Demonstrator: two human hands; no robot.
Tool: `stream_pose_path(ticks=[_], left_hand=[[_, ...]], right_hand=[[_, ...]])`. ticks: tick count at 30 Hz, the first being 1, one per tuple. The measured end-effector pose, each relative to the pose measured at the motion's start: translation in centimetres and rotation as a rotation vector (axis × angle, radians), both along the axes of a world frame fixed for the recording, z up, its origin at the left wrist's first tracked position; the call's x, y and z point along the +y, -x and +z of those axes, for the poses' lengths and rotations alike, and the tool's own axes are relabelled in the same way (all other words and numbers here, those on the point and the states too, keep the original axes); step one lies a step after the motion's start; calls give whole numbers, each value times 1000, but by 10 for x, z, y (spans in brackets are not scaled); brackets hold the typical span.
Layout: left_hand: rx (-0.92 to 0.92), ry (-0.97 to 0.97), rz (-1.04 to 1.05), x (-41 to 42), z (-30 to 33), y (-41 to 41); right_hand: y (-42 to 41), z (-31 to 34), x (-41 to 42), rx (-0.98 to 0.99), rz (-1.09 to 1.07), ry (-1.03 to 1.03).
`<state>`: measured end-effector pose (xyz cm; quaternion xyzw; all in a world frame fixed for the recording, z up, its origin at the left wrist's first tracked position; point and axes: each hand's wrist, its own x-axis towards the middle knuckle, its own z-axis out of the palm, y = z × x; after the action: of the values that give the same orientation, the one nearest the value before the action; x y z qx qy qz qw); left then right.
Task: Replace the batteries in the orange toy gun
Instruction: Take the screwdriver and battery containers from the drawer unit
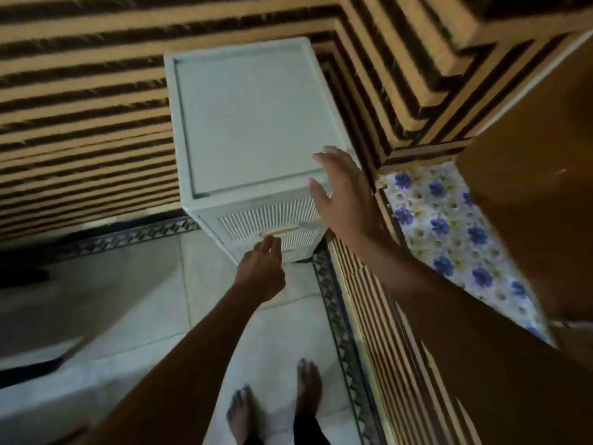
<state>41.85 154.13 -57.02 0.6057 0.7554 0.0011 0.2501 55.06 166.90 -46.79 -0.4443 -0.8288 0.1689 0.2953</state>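
Orange toy gun and batteries are nowhere that I can see from where the person stands; what is in front of them is a white plastic drawer cabinet [253,123] set on the tiled floor [154,316] in the corner of two brown-and-tan striped walls [83,107].

Going left to right: a blurred grey surface fills the floor's left edge. Then comes the left hand [261,274], arm stretched forward and down toward the cabinet's front. Its fingers are curled and reach up to the orange handle [276,233] of the top drawer [272,220]; blur keeps me from telling whether the grip has truly closed on the handle or only touches it. Two ribbed drawer fronts are plainly visible, with a sliver of a third below.

The right hand [343,197] is held higher, at the cabinet top's front right corner, palm turned inward, fingers straight and spread in a wide grip, holding nothing; whether it touches the top I cannot tell.

Two bare feet [276,409] stand on the tiles below. Right of the cabinet lies a cloth [449,226] printed with blue flowers, and beyond it a brown wooden panel [529,187].
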Motion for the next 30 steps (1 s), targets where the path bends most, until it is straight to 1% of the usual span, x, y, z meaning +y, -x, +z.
stream_pose_path(ticks=[1, 5, 8, 11, 14, 16, 20, 25, 28, 30], left_hand=[[15, 5, 11, 4, -14, -1], [93, -37, 27, 22, -72, -3], [148, -114, 53, 28, -94, -8], [169, -160, 78, 20, -98, -19], [150, -185, 36, -16, -82, -38], [134, -241, -13, -49, -62, -55], [75, -425, -79, -88, -4, -67], [110, -566, -31, -75, 56, -36], [159, -636, -98, -57, 71, -20], [182, -650, -105, -44, 71, -13]], right_hand=[[0, -13, 7, -21, 32, -16], [-5, -58, 28, 12, 87, -124], [-8, -70, 32, 63, 97, -155], [-9, -73, 36, 85, 90, -149], [-11, -71, 34, 87, 105, -130], [-12, -66, 35, 70, 128, -95], [-12, -47, 31, 16, 129, 57], [-10, -21, 28, -75, 167, 225], [-9, -9, 28, -120, 192, 278], [-9, -6, 31, -128, 196, 295]])
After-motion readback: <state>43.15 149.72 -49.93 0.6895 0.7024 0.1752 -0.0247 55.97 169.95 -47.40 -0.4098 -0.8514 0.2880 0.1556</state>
